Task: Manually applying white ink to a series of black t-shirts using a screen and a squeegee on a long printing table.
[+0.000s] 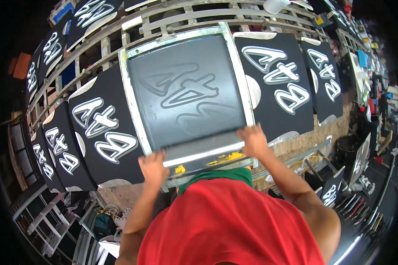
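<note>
A screen-printing frame [244,84] with pale edges lies in front of me over the long printing table. Its grey mesh [181,88] shows darker outlines of stylised lettering. Across the frame's near end runs a long squeegee [203,153], grey with a pale strip, slightly blurred. My left hand [153,168] is closed round its left end. At the other end my right hand [253,140] grips it, fingers bent over the bar. Yellow smears [232,156] mark the frame's near edge, close to my body. Whatever lies under the frame is hidden.
Black printed panels with white lettering flank the frame, one to the left [104,128] and one to the right [276,79]. Slatted rails [177,20] run behind it. A white container [275,6] stands at the back. Metal racks [53,221] are at lower left.
</note>
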Available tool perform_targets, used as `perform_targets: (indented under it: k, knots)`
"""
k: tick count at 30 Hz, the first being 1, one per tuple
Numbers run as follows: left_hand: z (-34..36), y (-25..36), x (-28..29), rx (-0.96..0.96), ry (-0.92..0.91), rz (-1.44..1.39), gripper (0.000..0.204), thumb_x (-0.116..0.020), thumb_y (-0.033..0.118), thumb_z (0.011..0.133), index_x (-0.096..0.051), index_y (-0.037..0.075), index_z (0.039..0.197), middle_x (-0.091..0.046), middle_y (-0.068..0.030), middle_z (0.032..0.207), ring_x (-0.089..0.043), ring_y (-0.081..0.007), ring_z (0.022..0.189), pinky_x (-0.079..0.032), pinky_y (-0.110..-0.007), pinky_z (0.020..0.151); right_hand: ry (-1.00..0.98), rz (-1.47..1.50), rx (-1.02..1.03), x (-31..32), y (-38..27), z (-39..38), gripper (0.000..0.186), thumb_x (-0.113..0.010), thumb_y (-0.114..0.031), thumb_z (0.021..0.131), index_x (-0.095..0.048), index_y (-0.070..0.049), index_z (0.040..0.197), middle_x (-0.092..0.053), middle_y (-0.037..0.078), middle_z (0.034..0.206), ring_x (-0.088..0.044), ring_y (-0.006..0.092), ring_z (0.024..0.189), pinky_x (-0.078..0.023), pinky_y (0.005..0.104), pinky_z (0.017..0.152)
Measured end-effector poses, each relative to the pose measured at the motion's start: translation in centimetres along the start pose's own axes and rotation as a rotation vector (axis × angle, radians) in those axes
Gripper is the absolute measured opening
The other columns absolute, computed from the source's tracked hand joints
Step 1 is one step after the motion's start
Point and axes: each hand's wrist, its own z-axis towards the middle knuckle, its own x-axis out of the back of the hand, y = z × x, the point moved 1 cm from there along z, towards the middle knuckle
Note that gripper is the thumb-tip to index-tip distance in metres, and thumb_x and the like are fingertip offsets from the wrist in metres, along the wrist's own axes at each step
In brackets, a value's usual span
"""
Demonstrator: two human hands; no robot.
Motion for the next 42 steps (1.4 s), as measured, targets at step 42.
perform_targets:
  k: [42]
  knots:
    - [36.1, -9.9, 13.9, 0.019, -0.044, 0.001, 0.061, -0.070, 0.010, 0.072, -0.064, 0.012, 0.132, -0.069, -0.0205, 0.123, -0.065, -0.0371, 0.117, -0.052, -0.045, 0.102, 0.115, -0.099, 0.091, 15.1, 3.9, 35.5, 0.053, -0.077, -0.023, 0.072, -0.071, -0.007, 0.122, -0.069, 0.023, 0.119, -0.067, 0.0392, 0.111, -0.053, 0.0436, 0.099]
